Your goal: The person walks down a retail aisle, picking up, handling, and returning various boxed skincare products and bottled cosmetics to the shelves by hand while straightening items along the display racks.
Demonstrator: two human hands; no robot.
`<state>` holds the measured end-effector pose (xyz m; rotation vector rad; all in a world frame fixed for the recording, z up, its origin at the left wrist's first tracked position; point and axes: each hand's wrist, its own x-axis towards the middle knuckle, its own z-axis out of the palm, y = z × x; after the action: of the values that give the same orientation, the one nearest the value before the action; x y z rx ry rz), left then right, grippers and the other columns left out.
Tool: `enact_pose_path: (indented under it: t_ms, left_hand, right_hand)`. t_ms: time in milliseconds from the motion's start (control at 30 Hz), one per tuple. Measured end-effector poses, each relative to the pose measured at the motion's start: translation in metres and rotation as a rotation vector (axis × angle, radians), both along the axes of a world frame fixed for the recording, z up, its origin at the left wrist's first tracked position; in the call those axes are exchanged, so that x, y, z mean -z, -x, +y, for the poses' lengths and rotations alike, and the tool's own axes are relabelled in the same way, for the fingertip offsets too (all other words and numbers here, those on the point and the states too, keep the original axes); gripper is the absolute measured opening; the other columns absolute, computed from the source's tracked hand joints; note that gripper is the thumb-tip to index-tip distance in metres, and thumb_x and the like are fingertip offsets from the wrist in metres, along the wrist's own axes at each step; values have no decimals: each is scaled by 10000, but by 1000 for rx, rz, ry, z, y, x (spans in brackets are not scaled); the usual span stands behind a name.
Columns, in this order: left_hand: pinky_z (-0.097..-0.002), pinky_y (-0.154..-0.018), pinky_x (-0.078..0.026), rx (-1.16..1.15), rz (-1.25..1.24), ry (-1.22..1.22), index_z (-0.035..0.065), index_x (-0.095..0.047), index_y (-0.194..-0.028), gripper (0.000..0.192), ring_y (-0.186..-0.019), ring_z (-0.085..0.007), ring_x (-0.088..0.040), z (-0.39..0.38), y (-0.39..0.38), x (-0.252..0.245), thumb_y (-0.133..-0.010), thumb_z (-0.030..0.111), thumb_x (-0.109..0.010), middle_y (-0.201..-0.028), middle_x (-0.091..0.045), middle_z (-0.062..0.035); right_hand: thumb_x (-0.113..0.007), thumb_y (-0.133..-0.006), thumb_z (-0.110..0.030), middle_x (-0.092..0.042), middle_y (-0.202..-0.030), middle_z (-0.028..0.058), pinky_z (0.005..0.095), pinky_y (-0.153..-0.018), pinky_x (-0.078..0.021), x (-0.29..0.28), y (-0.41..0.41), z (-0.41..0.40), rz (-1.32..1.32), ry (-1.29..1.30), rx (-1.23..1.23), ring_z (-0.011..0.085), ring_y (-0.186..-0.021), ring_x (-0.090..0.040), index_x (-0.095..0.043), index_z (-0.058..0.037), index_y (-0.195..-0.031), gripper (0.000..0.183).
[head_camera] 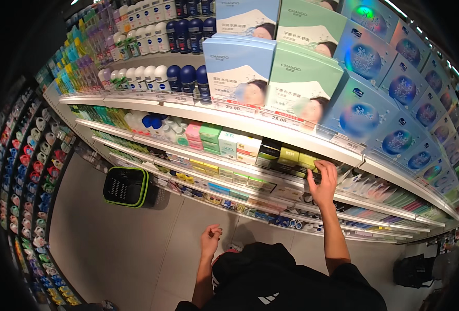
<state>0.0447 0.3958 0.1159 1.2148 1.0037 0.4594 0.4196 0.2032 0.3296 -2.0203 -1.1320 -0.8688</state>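
Note:
My right hand (323, 180) reaches into the second shelf level, its fingers over the right end of a yellow-green carton (307, 159) and its thumb at the front. A matching carton (289, 155) stands against its left side, with a black and green carton (268, 151) further left. The far side of the gripped carton is hidden by the shelf above and by my fingers. Low in front of my body, my left hand (211, 239) hangs over the floor with loosely curled fingers, holding nothing.
Blue CHANDO mask boxes (237, 70) and green ones (303, 74) overhang the hand from the top shelf (229, 112). Shiny blue boxes (360, 112) rise at the right. A black basket with a green rim (146, 186) is at the left. Another dark basket (412, 270) is behind me, right.

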Motion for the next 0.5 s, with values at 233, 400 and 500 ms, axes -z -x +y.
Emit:
enact_pose_path:
  t_ms: [233,400,500]
  left_hand:
    - [-272,-759,-524,-116,21,-33,22,-688,-1253,257,-901,-108,-669,36,50,-7,-1009,87,-642,-995,-732,-14]
    - [-325,-848,-553,-223,65,-14,67,-688,-1281,260,-1007,-149,-711,40,94,4,-1044,164,-640,-1101,-751,-38]
    - [-327,-848,-554,-290,69,11,71,-688,-1282,264,-1007,-153,-715,34,114,14,-1033,138,-633,-1101,-751,-42]
  right_hand:
    - [-756,-896,-91,-628,-1313,222,561,-1148,-407,-3,20,10,107,52,150,447,-1250,-577,-624,-5,-1286,421]
    - [-716,-865,9,-579,-1396,209,547,-1137,-397,-2,74,65,38,-21,58,434,-1335,-529,-630,-23,-1242,389]
    - [-689,-823,96,-659,-1209,195,486,-1017,-503,16,103,119,126,-75,-228,402,-1136,-638,-660,-11,-1131,327]
